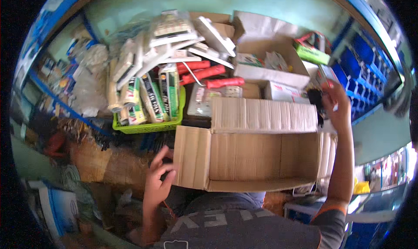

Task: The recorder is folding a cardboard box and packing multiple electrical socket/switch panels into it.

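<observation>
An open cardboard box (261,157) with raised flaps lies in front of my torso; the part of its inside that shows holds nothing. Close to its left flap is my left hand (160,177), fingers apart and holding nothing that shows. My right hand (334,100) is raised beyond the box's right end, beside a small black item (315,97). Its fingers are bent and blurred, so whether they grip something cannot be told. Behind the box lie several red cylindrical items (209,74). Left of them, a green plastic basket (148,128) holds several printed paint-roller-like packages (168,95).
White electrical power strips or panels (176,46) are heaped above the basket. A larger open carton (271,74) stands behind, with a white printed box (287,92) before it. Plastic bags (89,82) hang at the left. Blue metal mesh (362,76) bounds the right side.
</observation>
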